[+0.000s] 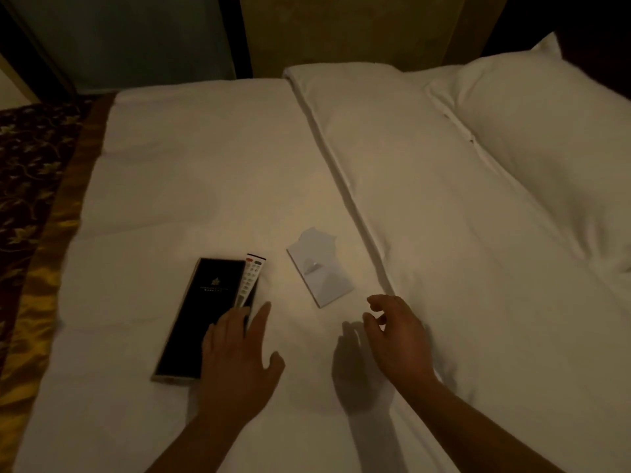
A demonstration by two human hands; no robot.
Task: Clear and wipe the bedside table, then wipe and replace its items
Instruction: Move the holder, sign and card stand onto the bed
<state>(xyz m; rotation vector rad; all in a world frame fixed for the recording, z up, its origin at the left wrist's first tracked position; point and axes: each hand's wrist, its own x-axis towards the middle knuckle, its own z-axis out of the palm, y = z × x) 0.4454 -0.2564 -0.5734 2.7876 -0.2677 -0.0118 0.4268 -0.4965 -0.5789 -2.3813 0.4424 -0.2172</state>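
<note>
Table items laid out on the bed [191, 172], table itself out of view

On the left a black folder [201, 312] carries the remote [250, 278]. The left hand [239, 356] rests flat on its near end, fingers spread. Right of it lies a white notepad [321, 271]. The right hand [396, 336] hovers near it, loosely curled and empty. Clearing looks done; no cloth shows, so wiping and replacing seem left.

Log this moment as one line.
left hand open, touching black folder | remote on folder | notepad on bed | right hand open, empty
</note>
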